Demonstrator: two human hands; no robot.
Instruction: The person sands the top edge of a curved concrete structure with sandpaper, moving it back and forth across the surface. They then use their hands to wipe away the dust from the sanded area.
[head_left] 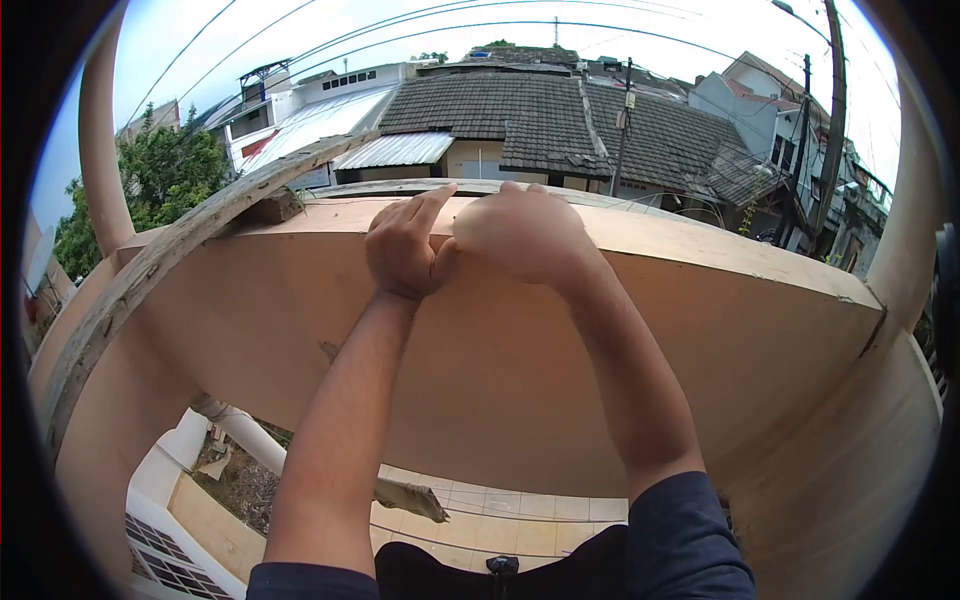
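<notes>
Two hands, your left hand [408, 245] and your right hand [540, 235], are at the top edge of the wall [500, 370], upper centre of the frame. Your wall spans the middle of the frame, between a left post [105, 150] and a right post [905, 230].

Left grip: your index finger is stretched toward the top of the frame, the other fingers are loosely bent, and your thumb hangs at the near edge. No separate object shows in it. Your palm is turned away, so its pressure on the wall cannot be told.

Right grip: a blur covers your fingers. You cannot tell from this view how far they are spread, or whether they hold anything.

Both arms are stretched forward, judged necessary because the ledge lies well ahead of your body. The flat top likely gives your hands a steady bearing surface.

At upper left, a long plank [190, 228] slants over the wall, its near end running down the left side. A wood block [272, 208] sits beneath it on the ledge, probably as a prop. At lower centre, a broken wood end [412, 498] shows beside your left forearm, above the tiled floor [480, 530].
</notes>
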